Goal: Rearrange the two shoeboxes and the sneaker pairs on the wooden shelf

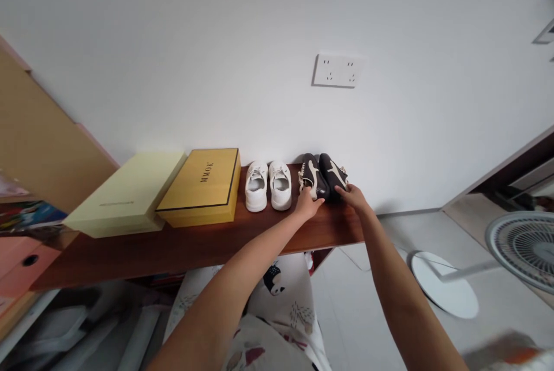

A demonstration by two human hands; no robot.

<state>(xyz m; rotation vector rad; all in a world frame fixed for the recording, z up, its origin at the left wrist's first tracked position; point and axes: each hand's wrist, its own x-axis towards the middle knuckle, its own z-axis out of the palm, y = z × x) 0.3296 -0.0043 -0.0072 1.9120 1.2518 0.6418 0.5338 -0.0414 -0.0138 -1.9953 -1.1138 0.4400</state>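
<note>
A pair of dark brown sneakers with cream stripes stands near the right end of the wooden shelf, toes by the wall. My left hand grips the heel end of the left dark sneaker, thumb along its side. At the right dark sneaker, my right hand has its fingers on the outer side near the heel. The two shoes lean close together. Just left of them sits a pair of white sneakers, the left one and the right one side by side.
A yellow shoe box and a pale yellow box lie on the shelf's left part. A double wall socket is above the shoes. On the right are a fan and a round white base on the floor.
</note>
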